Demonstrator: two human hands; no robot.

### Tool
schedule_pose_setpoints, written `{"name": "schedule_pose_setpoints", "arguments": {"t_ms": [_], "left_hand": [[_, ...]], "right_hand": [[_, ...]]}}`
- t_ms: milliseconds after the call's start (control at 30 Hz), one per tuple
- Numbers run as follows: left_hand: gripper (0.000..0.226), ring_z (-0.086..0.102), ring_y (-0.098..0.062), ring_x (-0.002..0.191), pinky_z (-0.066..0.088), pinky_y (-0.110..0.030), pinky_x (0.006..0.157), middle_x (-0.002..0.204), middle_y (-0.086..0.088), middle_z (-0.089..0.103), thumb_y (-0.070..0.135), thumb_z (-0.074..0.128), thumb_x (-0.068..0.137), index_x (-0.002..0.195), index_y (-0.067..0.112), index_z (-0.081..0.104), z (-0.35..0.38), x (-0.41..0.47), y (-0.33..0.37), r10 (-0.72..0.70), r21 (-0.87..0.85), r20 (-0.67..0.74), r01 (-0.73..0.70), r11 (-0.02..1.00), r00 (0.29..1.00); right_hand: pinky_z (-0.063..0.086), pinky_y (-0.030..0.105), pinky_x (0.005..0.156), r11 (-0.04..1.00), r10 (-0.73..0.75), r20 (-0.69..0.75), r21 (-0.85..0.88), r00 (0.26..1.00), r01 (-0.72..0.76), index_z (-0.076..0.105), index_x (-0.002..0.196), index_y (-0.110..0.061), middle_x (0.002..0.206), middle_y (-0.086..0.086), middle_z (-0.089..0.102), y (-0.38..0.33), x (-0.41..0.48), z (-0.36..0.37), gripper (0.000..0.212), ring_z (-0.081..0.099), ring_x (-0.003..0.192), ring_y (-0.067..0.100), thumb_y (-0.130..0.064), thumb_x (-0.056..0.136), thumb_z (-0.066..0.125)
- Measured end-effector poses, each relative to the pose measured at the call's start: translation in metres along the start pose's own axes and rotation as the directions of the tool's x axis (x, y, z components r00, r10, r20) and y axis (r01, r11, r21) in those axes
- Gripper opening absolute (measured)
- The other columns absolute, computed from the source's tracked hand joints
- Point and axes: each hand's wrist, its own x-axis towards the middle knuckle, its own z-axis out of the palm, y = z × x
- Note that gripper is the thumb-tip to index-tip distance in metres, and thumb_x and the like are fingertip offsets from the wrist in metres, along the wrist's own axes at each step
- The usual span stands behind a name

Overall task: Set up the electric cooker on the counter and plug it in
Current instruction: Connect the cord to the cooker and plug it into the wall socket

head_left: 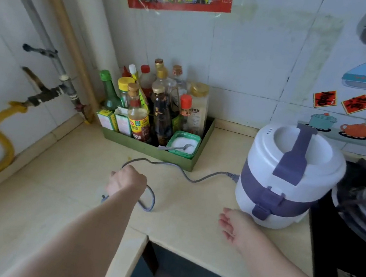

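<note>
Gathering cord [191, 180]: left hand [127, 182] has its fingers clenched round it on the table [61, 191]. Right hand [235, 225] is relaxed and holding nothing, beside the cooker [291, 177]. No socket visible. Keep slack and don't tug the cooker.

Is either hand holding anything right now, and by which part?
The left hand grips the grey power cord at its looped stretch near the free plug end. The right hand lies open, holding nothing.
</note>
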Motion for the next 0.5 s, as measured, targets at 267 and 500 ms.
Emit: {"name": "schedule_pose_setpoints", "arguments": {"t_ms": [267, 500], "left_hand": [[0.044, 0.039, -0.033, 0.128, 0.038, -0.038, 0.101, 0.136, -0.014, 0.047, 0.013, 0.048, 0.087, 0.13, 0.007, 0.044, -0.007, 0.026, -0.06, -0.075, 0.006, -0.053, 0.076, 0.997, 0.996], [0.042, 0.058, -0.034, 0.115, 0.048, -0.033, 0.09, 0.127, -0.016, 0.06, 0.029, 0.059, 0.09, 0.124, 0.006, 0.054, 0.008, 0.045, -0.093, 0.033, -0.057, 0.221, -0.021, 0.998, 0.975]], "right_hand": [[0.042, 0.027, 0.065, 0.946, -0.093, 0.265, -0.279, 0.96, 0.168, 0.061, 0.092, -0.018, 0.085, 0.0, 0.064, 0.001, -0.038, 0.088, 0.021, 0.061, 0.085, 0.015, -0.009, 0.095, 0.042], [0.045, 0.027, 0.07, 0.815, -0.17, 0.362, -0.471, 0.916, 0.338, 0.062, 0.093, -0.023, 0.103, 0.004, 0.065, 0.013, -0.055, 0.129, 0.021, 0.06, 0.096, 0.017, -0.009, 0.092, 0.047]]}}
